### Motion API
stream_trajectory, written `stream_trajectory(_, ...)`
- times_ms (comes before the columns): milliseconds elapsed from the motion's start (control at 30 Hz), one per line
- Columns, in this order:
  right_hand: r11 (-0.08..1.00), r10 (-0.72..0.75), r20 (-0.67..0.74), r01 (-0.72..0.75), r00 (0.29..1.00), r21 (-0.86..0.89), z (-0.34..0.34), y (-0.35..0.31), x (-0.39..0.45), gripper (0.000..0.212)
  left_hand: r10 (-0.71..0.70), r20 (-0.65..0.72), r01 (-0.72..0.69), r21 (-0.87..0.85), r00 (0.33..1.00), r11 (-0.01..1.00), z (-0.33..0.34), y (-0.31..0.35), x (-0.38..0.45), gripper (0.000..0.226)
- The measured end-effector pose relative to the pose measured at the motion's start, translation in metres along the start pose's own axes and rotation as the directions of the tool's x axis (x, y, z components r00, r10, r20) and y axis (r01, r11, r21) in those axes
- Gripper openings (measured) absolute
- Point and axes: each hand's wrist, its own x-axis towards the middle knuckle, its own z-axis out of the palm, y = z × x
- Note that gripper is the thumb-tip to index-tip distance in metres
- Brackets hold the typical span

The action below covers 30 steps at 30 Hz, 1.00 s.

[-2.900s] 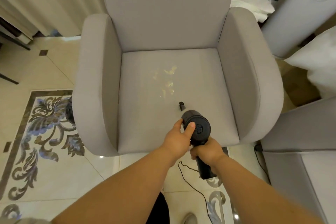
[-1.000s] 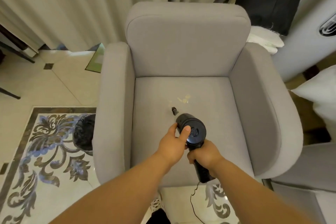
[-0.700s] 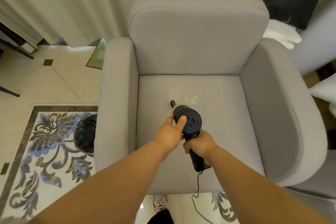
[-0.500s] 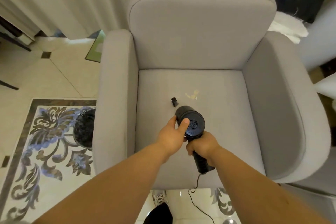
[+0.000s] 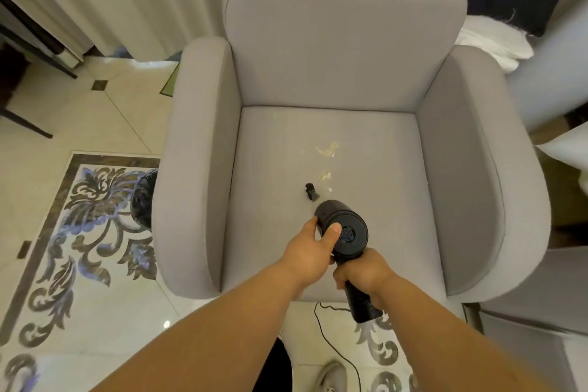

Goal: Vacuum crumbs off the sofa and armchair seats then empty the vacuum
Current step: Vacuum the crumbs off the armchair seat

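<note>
Both hands (image 5: 366, 272) still grip the vacuum (image 5: 345, 232). Fewer crumbs (image 5: 326, 149) lie on the seat (image 5: 381, 216) now; some remain.

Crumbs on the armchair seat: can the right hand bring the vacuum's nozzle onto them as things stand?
Probably yes. The right hand grips the handheld vacuum with its nozzle close to the crumbs, and only bare seat cushion lies between. The left hand steadies the body.
</note>
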Motion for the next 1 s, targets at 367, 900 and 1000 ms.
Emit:
stream_trajectory(367,0.995,-0.011,0.032,0.014,0.999,-0.097,-0.030,0.074,-0.032,0.025,-0.010,-0.028,0.008,-0.071,1.000,0.997,0.072,-0.042,-0.047,0.065)
stream_trajectory(900,0.983,-0.157,0.033,0.160,0.987,-0.094,-0.048,-0.008,-0.024,0.031,0.092,-0.126,-0.108,-0.124,0.988,0.986,0.036,0.022,-0.027,0.064)
stream_trajectory(1000,0.981,-0.171,0.032,0.173,0.985,-0.087,-0.041,-0.044,-0.005,0.032,0.094,-0.148,-0.113,-0.125,0.985,0.986,0.010,0.041,-0.008,0.065)
